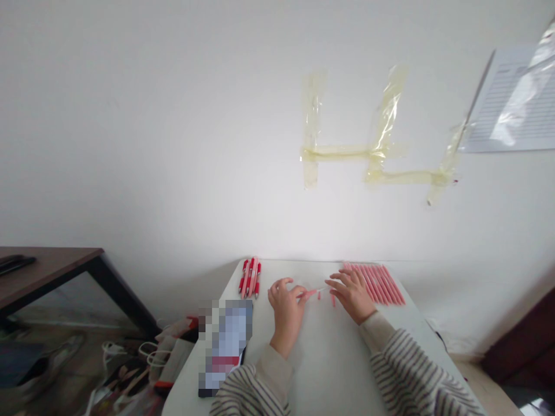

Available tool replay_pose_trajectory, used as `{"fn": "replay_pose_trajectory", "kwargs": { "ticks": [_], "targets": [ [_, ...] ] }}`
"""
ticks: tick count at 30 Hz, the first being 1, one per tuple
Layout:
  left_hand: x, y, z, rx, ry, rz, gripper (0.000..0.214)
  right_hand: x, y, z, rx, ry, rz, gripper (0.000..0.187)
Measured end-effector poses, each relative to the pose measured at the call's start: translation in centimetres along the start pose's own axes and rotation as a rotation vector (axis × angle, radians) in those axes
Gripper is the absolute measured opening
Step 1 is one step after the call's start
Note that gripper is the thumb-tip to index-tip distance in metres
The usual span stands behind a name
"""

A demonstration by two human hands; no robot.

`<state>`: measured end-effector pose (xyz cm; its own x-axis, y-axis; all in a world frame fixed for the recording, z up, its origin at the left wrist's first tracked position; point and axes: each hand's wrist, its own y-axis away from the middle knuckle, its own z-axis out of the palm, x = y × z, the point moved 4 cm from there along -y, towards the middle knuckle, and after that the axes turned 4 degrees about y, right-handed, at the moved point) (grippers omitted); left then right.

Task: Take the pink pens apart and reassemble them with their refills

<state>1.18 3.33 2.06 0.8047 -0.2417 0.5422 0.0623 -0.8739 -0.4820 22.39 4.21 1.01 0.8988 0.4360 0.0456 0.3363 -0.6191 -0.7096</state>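
My left hand (287,312) pinches a pink pen barrel (307,294) between thumb and fingers, its narrow end pointing right. From that end a thin pale rod (321,289), which looks like a pen refill, reaches to the fingertips of my right hand (353,294), closed on it. Two small pink pen parts (333,299) lie on the table just below the rod. Right of my right hand, several pink pens or barrels (381,284) lie side by side in a slanted row. Beyond my left hand is a group of red and pink pens (250,278).
The white table (329,370) stands against a wall. A phone-like device (228,346), its screen pixelated, lies at the table's left edge. Bags and cables (147,358) are on the floor at left, beside a brown desk (52,271). Yellowish tape (342,153) sticks to the wall.
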Motion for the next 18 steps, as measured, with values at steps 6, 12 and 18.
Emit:
{"fn": "replay_pose_trajectory", "kwargs": {
  "ticks": [6,12,18],
  "targets": [
    [0.04,0.09,0.10,-0.003,0.000,0.008,0.005,-0.12,0.01,0.06,0.013,-0.086,0.026,0.014],
    [-0.12,-0.05,0.10,-0.005,0.002,-0.009,0.005,-0.14,-0.10,-0.06,-0.008,-0.091,0.057,0.009],
    [-0.34,-0.13,0.06,-0.012,0.022,-0.030,0.009,0.27,-0.16,-0.62,0.015,-0.043,0.112,0.011]
  ]
}}
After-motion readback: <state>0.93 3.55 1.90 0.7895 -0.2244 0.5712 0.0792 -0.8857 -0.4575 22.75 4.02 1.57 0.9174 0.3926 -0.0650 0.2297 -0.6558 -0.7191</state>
